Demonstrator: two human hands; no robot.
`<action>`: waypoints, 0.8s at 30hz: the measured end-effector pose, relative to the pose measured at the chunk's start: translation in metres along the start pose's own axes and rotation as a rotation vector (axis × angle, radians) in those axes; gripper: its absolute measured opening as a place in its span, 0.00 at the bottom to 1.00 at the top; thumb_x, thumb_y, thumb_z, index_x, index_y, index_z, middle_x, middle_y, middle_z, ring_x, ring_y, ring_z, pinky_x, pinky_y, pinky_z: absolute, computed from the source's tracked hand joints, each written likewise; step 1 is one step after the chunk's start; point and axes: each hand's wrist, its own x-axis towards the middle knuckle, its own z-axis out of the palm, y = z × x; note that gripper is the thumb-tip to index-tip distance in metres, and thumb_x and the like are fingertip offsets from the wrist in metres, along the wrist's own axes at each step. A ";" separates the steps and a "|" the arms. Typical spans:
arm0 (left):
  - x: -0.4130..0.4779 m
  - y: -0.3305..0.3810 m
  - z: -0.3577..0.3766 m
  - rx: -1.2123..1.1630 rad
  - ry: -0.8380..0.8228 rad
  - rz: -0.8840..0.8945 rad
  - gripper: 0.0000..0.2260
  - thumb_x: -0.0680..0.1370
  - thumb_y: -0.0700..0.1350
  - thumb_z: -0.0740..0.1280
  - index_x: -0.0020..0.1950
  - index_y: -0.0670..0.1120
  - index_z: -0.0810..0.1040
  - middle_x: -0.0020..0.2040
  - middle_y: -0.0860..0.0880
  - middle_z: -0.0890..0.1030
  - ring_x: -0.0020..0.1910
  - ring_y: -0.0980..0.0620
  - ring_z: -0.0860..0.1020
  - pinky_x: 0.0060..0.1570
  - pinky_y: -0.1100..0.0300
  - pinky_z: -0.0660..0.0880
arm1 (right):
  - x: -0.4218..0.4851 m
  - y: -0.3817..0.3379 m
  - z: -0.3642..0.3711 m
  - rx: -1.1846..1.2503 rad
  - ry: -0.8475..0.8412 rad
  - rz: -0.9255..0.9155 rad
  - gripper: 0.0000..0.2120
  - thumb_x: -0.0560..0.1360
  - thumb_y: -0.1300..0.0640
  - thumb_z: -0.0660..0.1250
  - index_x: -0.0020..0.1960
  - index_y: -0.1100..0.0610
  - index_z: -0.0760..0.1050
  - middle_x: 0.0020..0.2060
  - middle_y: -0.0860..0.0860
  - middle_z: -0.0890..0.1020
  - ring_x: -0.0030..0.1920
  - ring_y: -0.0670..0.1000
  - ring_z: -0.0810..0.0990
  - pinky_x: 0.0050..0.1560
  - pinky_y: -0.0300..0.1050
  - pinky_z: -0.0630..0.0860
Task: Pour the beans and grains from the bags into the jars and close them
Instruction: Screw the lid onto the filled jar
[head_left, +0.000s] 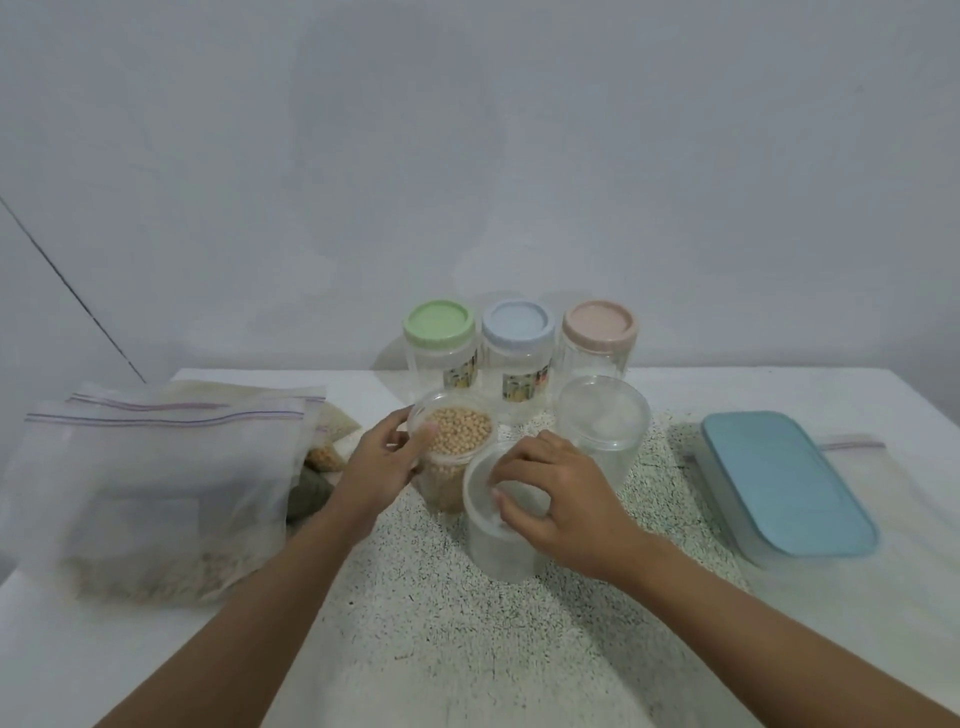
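Clear plastic jar (449, 480), lidless and full of tan beans, stands at the centre of the white table (519, 649); the left hand (384, 467) curls around its side, thumb at the rim. Right hand (550, 499), fingers bent, grips the clear round lid (479, 493) atop a second clear jar (498, 556) just in front. Transparent zip bags (156, 493) lie to the left.

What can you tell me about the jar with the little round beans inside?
The bean jar is round, see-through plastic, with no lid on. Pale tan beans fill it almost to the rim. It stands on the table, in front of the green-lidded jar. The left hand grips its side near the top. A lidded clear jar, gripped by the right hand, stands close beside it.
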 end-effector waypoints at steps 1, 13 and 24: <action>0.004 0.004 0.005 0.040 0.002 -0.002 0.17 0.79 0.53 0.71 0.67 0.51 0.79 0.51 0.46 0.86 0.52 0.49 0.85 0.54 0.48 0.83 | -0.001 -0.001 -0.002 0.017 -0.010 -0.003 0.10 0.78 0.50 0.68 0.52 0.53 0.85 0.47 0.44 0.82 0.49 0.45 0.77 0.55 0.43 0.72; 0.036 0.021 0.045 0.212 -0.021 -0.009 0.37 0.60 0.74 0.75 0.56 0.49 0.84 0.48 0.50 0.88 0.49 0.51 0.86 0.59 0.47 0.81 | -0.005 -0.004 -0.012 0.104 -0.092 -0.023 0.11 0.74 0.51 0.72 0.52 0.55 0.86 0.49 0.45 0.85 0.51 0.42 0.79 0.58 0.41 0.74; -0.062 -0.033 0.002 0.195 -0.492 -0.003 0.30 0.75 0.29 0.68 0.72 0.53 0.72 0.64 0.51 0.81 0.64 0.50 0.80 0.60 0.50 0.79 | -0.011 -0.022 0.008 0.044 -0.206 0.052 0.17 0.79 0.45 0.66 0.67 0.42 0.76 0.69 0.48 0.69 0.71 0.48 0.65 0.71 0.50 0.60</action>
